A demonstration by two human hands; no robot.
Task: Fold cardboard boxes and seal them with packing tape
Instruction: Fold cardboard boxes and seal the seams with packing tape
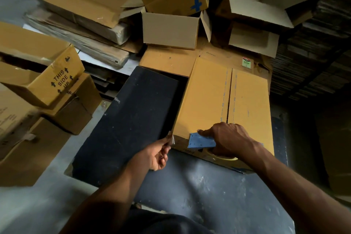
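While the folded tan cardboard box (224,104) lies flaps-shut on the dark worktable (121,119), the right hand (228,138) grips a blue tape dispenser (202,140) at its near edge; the left hand (157,155) pinches the clear tape end (172,139) just beside, apparently to start the seam.

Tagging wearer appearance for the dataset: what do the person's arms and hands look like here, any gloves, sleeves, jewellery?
Both forearms are bare up to the frame edge, with no sleeve in view. The left hand and right hand wear no gloves. No watch, ring or wristband shows. Dim lighting leaves finer detail unreadable.
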